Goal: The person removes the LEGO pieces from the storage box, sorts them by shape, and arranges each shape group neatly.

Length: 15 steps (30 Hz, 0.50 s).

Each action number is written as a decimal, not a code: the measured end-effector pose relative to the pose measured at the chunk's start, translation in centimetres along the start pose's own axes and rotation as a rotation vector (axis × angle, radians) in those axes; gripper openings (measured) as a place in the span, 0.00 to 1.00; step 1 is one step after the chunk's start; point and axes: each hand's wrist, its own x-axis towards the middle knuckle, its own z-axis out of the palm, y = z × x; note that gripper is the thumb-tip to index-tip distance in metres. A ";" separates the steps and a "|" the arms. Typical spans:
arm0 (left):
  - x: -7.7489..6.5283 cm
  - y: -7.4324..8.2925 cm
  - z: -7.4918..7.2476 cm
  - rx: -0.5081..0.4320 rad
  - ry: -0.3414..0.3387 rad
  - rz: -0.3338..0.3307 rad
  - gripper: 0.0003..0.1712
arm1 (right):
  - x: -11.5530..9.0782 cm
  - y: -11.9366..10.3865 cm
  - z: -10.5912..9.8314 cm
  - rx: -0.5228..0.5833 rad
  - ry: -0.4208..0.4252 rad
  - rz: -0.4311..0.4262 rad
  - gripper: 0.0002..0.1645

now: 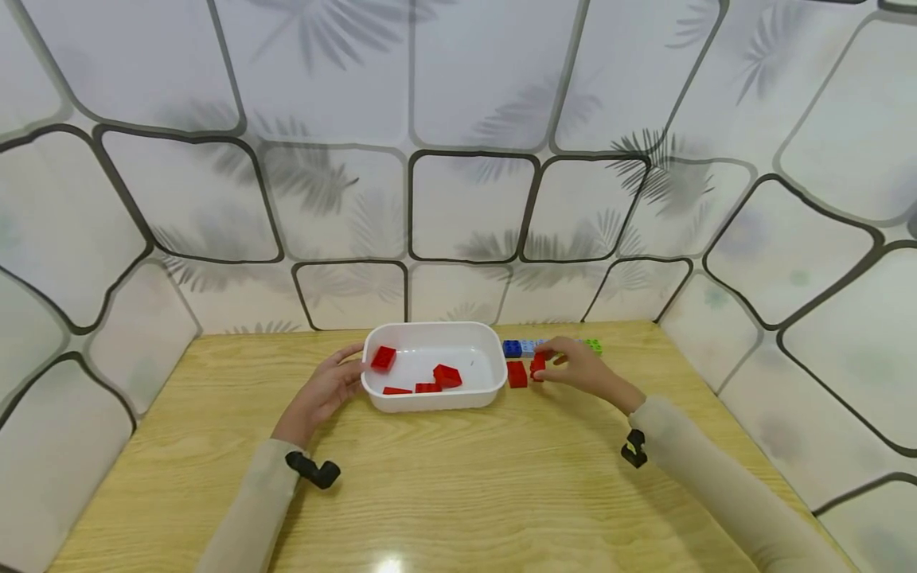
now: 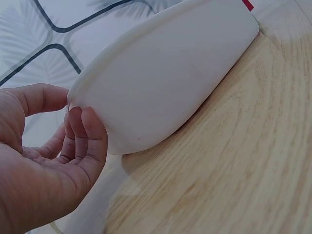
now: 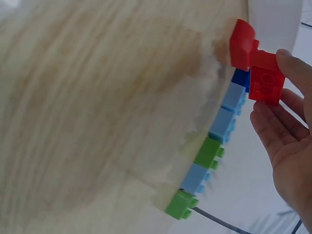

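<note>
A white plastic tub (image 1: 433, 403) holds several red toy bricks, among them one (image 1: 383, 359) at its left end and another (image 1: 447, 376) near the middle. My left hand (image 1: 331, 390) grips the tub's left end; in the left wrist view the thumb meets the rim and the curled fingers (image 2: 95, 139) touch the outer wall. Just right of the tub, my right hand (image 1: 576, 364) pinches a red brick (image 3: 267, 78) between thumb and fingers, its hollow underside showing in the right wrist view. Beside it stands a second red brick (image 1: 517, 374) with a curved side.
Behind the right hand runs a row of dark blue (image 1: 512, 348), light blue (image 3: 223, 125) and green bricks (image 3: 181, 204), partly hidden by that hand in the head view. The wooden table (image 1: 444, 485) meets patterned walls (image 1: 458, 294) at the back and sides.
</note>
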 end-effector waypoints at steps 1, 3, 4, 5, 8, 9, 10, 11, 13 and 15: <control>0.0 0.0 0.0 0.001 -0.002 -0.001 0.33 | -0.1 0.2 0.2 0.020 -0.004 0.005 0.27; -0.1 0.0 0.0 0.001 -0.001 -0.003 0.34 | -0.3 0.5 0.5 0.057 -0.009 0.010 0.26; -0.1 0.1 0.0 0.000 0.003 -0.005 0.34 | -0.4 0.6 0.6 0.078 -0.011 0.011 0.26; -0.1 0.1 -0.1 -0.001 0.003 -0.006 0.34 | -0.5 0.8 0.8 0.097 -0.014 0.013 0.26; -0.1 0.1 -0.1 0.000 0.003 -0.008 0.34 | -0.8 1.3 1.1 0.148 -0.028 0.024 0.26; -0.1 0.1 -0.1 0.001 0.003 -0.010 0.34 | -0.9 1.5 1.2 0.163 -0.036 0.032 0.26; -0.1 0.1 0.0 0.003 0.004 -0.010 0.34 | -1.1 1.6 1.2 0.176 -0.043 0.039 0.26; -0.1 0.1 -0.1 0.005 0.003 -0.010 0.34 | -1.2 1.7 1.2 0.181 -0.052 0.047 0.27; -0.1 0.1 0.0 0.007 0.003 -0.011 0.34 | -1.4 2.0 1.3 0.181 -0.068 0.066 0.27; -0.1 0.1 0.0 0.010 0.005 -0.014 0.34 | -1.6 2.3 1.2 0.171 -0.075 0.084 0.27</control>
